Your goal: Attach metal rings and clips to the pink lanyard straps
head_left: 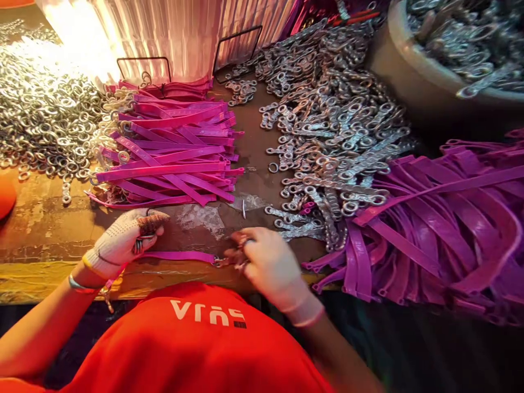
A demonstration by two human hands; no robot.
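Reckoned from midway between the hands, a spread of metal rings [53, 103] lies at ten o'clock on the table [249, 147]; a stack of magenta strips [176, 147] sits close by at eleven to twelve, with a ribbed pale panel [188, 38] beyond it; a heap of metal links [335, 125] covers two o'clock, its lowest pieces crowding near the right hand [268, 259] at that hand's one o'clock; farther out at two stands a bucket [426, 71] full of more links; at three, a big pile of purple bands [442, 229] overhangs the edge; a thin pale sliver [244, 209] lies at the right hand's eleven

The purple strap [180, 255] leaves the gloved left hand [126, 243] at three o'clock and reaches the right hand at its nine; the left's fingers are curled shut on it, dark metal loops between them; the right, gloved and blurred, has its fingers bent in around the strap's metal end fitting [221, 262], its grip too smeared to tell
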